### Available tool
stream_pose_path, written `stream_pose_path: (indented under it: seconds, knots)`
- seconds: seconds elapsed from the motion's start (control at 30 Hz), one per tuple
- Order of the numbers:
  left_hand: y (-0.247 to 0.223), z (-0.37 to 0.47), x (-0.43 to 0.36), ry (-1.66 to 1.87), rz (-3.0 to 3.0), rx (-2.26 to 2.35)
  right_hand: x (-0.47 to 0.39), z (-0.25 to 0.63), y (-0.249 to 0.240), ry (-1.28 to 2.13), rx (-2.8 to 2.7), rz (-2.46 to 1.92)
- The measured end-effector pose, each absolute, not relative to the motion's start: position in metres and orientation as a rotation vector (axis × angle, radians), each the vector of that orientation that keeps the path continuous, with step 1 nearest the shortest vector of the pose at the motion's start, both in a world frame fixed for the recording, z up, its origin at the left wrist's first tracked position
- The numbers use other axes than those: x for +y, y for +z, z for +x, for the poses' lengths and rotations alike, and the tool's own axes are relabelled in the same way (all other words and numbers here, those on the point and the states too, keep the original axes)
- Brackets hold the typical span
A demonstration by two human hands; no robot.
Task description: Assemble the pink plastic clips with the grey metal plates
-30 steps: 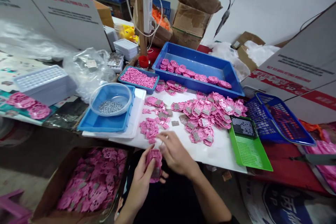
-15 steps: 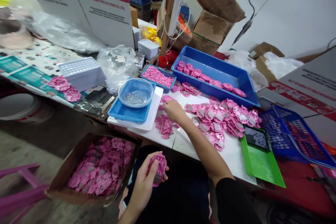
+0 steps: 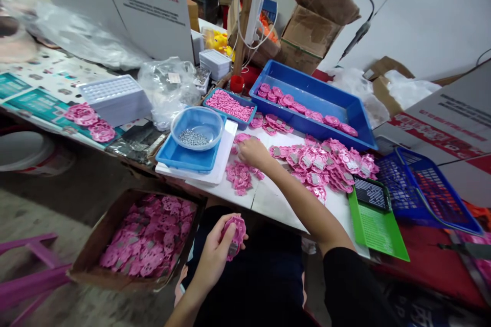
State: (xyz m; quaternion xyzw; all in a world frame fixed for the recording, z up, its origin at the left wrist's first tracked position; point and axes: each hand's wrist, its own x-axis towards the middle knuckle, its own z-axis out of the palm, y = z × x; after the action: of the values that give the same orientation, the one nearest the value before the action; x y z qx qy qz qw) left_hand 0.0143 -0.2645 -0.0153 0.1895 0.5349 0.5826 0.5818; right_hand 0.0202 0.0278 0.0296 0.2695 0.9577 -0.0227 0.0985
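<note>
Pink round plastic casing (image 3: 233,235) sits clamped in the left hand (image 3: 217,255) over the lap, while the right hand (image 3: 251,152), grip unclear, reaches small pink parts (image 3: 240,178) on the white desk (image 3: 276,199), probably picking one to fit.

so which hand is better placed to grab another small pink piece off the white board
Right. The right hand already rests on the small pink pieces; the left hand is low, holding a pink part.

In the upper left of the frame I can read little on the white carton (image 3: 126,5): a black line under its red band ends in what looks like "CO., LTD.", the rest too blurred. The white carton at the right edge (image 3: 452,127) bears red and black lines I cannot make out.
</note>
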Motion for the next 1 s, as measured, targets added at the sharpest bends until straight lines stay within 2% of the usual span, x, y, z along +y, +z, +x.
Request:
stream_pose_path:
  seconds: [0.1,0.17,0.23,0.3,0.4,0.5,0.63,1.0]
  knots:
    - [-0.015,0.016,-0.264,1.372,0.410,1.230,0.020,0.038,0.039,-0.088,2.901,0.833]
    - [-0.014,0.016,-0.262,1.376,0.394,1.228,0.001,0.056,0.046,-0.317,3.000,0.862]
    - [-0.012,0.014,-0.260,1.375,0.399,1.251,-0.028,0.078,0.051,-1.002,3.083,0.890]
    - [-0.009,0.012,-0.256,1.362,0.441,1.290,-0.063,0.099,0.053,-1.672,2.921,0.908]
    - [-0.004,0.010,-0.250,1.313,0.560,1.344,-0.108,0.122,0.048,-2.053,2.653,1.080]
    - [0.001,0.011,-0.246,1.257,0.667,1.394,-0.130,0.135,0.039,-2.149,2.542,1.268]
    - [0.004,0.016,-0.244,1.197,0.769,1.463,-0.132,0.146,0.033,-2.158,2.522,1.276]
    - [-0.003,0.017,-0.244,1.106,1.219,1.670,-0.140,0.153,0.020,-1.408,2.974,1.108]
